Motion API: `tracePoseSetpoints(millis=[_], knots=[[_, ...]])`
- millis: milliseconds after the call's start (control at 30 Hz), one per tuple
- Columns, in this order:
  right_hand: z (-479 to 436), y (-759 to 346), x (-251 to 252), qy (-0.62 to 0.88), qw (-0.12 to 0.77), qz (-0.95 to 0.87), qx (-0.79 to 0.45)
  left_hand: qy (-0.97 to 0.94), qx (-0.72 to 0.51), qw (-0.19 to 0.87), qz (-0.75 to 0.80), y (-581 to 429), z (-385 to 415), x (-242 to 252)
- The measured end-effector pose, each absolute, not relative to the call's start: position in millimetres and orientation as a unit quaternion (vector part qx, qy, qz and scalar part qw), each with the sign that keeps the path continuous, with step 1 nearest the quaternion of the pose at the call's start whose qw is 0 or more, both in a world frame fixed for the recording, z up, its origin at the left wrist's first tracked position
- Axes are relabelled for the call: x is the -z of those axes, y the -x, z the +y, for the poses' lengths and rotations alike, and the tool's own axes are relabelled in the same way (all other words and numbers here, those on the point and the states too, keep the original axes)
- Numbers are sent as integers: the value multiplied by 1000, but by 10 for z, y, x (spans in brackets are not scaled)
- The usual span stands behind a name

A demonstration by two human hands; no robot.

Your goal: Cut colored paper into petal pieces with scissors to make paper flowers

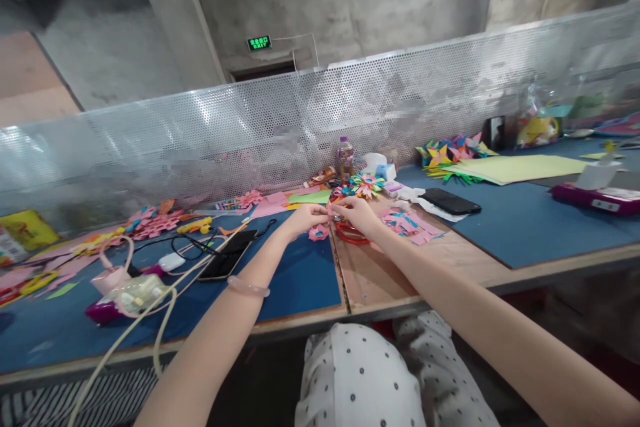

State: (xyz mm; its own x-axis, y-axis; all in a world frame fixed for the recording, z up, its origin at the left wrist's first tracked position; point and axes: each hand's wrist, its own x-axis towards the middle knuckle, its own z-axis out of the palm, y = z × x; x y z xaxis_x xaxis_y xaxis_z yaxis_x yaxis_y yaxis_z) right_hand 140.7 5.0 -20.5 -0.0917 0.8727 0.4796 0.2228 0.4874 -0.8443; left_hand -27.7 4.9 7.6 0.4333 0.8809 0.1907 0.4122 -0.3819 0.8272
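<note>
Between my fingertips, over the seam in the table, is a small piece of pink paper (pixel 330 211). My left hand (pixel 306 219) pinches it from one side, and my right hand (pixel 356 213) has its fingers closed on it from the other. The piece's exact shape is too small to make out. Just below my fingers lies a pink paper flower (pixel 319 233). Red-handled scissors (pixel 353 235) rest under my right hand, partly hidden by it. To the right of them is a pile of pink and blue paper strips (pixel 407 225).
A drink bottle (pixel 345 160) stands behind my hands, near the perforated metal screen (pixel 240 133). A black phone (pixel 450 201) lies to the right, a dark tablet-like device (pixel 230 255) to the left. Cables and a power strip (pixel 120 300) crowd the left side; pale yellow sheets (pixel 520 168) lie far right.
</note>
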Motion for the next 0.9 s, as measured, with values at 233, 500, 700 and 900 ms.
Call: tracePoseSetpoints(millis=[233,500,700,900], knots=[[50,-1413,210,388,548,-680,-296,-762,-322,378,416,263,31,-87],[110,-1443,238,400,561,-644,-331,-756,-329,379,420,269,22,-102],[90,-1423,233,363,555,-652,-368,-757,-341,384,404,301,91,-71],[85,-1409,244,376,554,-647,-366,-757,-338,370,420,278,48,-112]])
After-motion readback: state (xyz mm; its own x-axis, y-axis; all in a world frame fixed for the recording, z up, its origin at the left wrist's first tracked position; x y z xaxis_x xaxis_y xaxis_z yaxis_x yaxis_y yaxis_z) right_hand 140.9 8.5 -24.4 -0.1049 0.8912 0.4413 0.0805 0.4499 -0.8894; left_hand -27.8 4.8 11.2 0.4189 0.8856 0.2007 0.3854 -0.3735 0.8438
